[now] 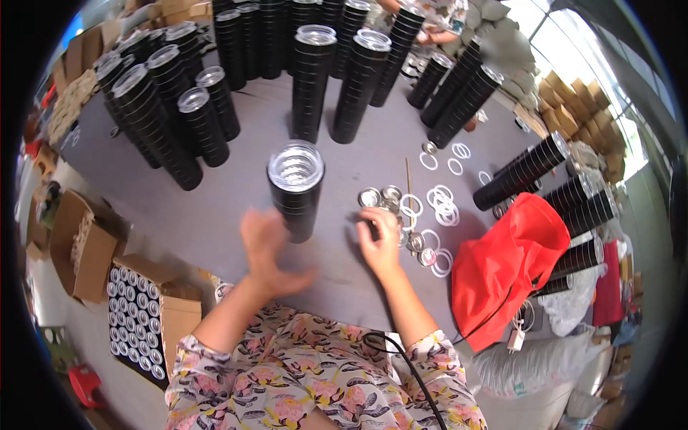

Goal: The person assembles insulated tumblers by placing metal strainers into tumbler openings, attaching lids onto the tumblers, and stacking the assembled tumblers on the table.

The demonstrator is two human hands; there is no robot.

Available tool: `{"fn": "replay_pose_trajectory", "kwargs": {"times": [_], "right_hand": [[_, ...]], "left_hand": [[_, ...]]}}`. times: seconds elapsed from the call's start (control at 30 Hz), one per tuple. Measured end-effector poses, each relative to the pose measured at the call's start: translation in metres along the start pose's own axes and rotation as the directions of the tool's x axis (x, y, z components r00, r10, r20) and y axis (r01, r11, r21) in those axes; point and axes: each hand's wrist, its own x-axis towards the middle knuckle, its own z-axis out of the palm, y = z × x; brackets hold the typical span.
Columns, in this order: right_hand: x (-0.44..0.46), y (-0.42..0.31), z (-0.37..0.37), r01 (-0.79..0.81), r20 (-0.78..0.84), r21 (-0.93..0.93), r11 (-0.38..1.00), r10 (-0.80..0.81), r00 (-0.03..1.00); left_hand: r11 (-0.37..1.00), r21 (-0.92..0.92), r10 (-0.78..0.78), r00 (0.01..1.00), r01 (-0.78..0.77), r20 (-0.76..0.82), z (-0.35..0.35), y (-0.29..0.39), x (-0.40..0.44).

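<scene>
Close to the table's near edge, my left hand (266,251) is blurred by motion, its fingers spread and nothing held, just left of a black stack of cups (295,193) with clear rims. My right hand (378,236) is at the small metal parts (390,197), fingers curled; whatever lies between its fingertips is too small to make out. White rings (443,206) lie to the right of that hand, with more metal pieces (416,242) beside it.
Tall black stacks (312,86) line the far side of the grey table (244,186). A red bag (502,265) lies at the right edge. An open box of cups (136,315) stands lower left. Another person (433,29) is across the table.
</scene>
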Motion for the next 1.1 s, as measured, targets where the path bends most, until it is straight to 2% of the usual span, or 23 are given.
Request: {"fn": "replay_pose_trajectory", "kwargs": {"times": [0.03,0.07,0.13,0.17,0.23,0.27,0.37,0.4,0.47,0.5,0.53,0.6,0.7,0.73,0.77,0.8,0.83,0.9,0.93,1.1], "right_hand": [[-0.003,0.008,-0.016,-0.047,-0.023,-0.102,0.994,0.045,0.999],[-0.005,0.014,-0.029,-0.092,-0.042,-0.200,0.975,0.085,0.995],[-0.012,0.026,-0.048,-0.126,-0.010,-0.340,0.932,0.130,0.991],[-0.012,0.023,-0.054,-0.091,-0.041,-0.363,0.927,0.082,0.996],[-0.013,0.026,-0.062,-0.169,-0.113,-0.302,0.938,0.141,0.984],[-0.016,0.027,-0.066,-0.208,-0.146,-0.270,0.940,0.174,0.974],[-0.024,0.032,-0.086,-0.235,-0.020,-0.338,0.911,0.243,0.970],[-0.025,0.034,-0.091,-0.239,0.020,-0.357,0.903,0.263,0.964],[-0.024,0.035,-0.092,-0.175,0.047,-0.316,0.932,0.200,0.979],[-0.019,0.029,-0.090,-0.156,0.049,-0.300,0.941,0.179,0.983],[-0.014,0.027,-0.087,-0.138,0.051,-0.283,0.949,0.158,0.986],[-0.012,0.033,-0.080,-0.193,0.113,-0.386,0.902,0.254,0.961],[-0.001,0.039,-0.073,-0.257,0.209,-0.450,0.855,0.381,0.901],[0.004,0.037,-0.074,-0.255,0.238,-0.489,0.834,0.410,0.881],[0.002,0.042,-0.074,-0.272,0.194,-0.415,0.868,0.377,0.906],[0.002,0.045,-0.073,-0.284,0.142,-0.342,0.896,0.348,0.927],[0.003,0.041,-0.072,-0.281,0.079,-0.343,0.896,0.325,0.942],[0.007,0.031,-0.071,-0.320,0.053,-0.259,0.911,0.345,0.937],[0.008,0.025,-0.070,-0.342,0.039,-0.217,0.914,0.358,0.933],[0.010,0.003,-0.069,-0.316,0.022,-0.148,0.937,0.323,0.946]], "left_hand": [[0.994,-0.087,0.093,0.926,-0.066,0.365,0.003,0.013,0.007],[0.977,-0.190,0.200,0.718,-0.095,0.667,0.012,0.030,0.013],[0.953,-0.301,0.197,0.825,-0.035,0.530,0.063,0.038,-0.001],[0.935,-0.354,0.187,0.873,-0.017,0.451,0.089,0.037,-0.007],[0.977,-0.190,-0.003,0.890,0.101,0.456,0.127,0.031,0.000],[0.980,-0.107,-0.100,0.887,0.165,0.450,0.142,0.027,0.003],[0.993,0.102,-0.114,0.723,0.059,0.682,0.172,-0.002,0.001],[0.996,0.070,-0.093,0.748,0.062,0.657,0.170,-0.002,0.002],[0.998,0.010,-0.050,0.790,0.056,0.611,0.158,0.003,0.000],[0.993,-0.008,-0.082,0.761,0.114,0.644,0.151,0.006,-0.005],[0.977,-0.099,-0.081,0.762,0.188,0.642,0.143,0.014,-0.005],[0.908,-0.261,-0.096,0.769,0.328,0.632,0.117,0.030,0.002],[0.810,-0.389,-0.118,0.772,0.439,0.625,0.046,0.056,0.051],[0.882,-0.401,-0.045,0.892,0.247,0.450,0.026,0.053,0.067],[0.927,-0.372,0.054,0.962,0.051,0.268,0.005,0.046,0.083],[0.983,-0.181,0.056,0.984,-0.026,0.166,-0.015,0.042,0.096],[0.997,-0.078,0.023,0.988,-0.011,0.152,-0.032,0.037,0.111],[0.999,0.015,-0.046,0.973,0.043,0.227,-0.050,0.020,0.134],[0.996,0.088,-0.042,0.960,0.018,0.278,-0.052,0.010,0.138],[0.995,0.092,-0.018,0.821,-0.043,0.571,-0.058,0.001,0.150]]}}
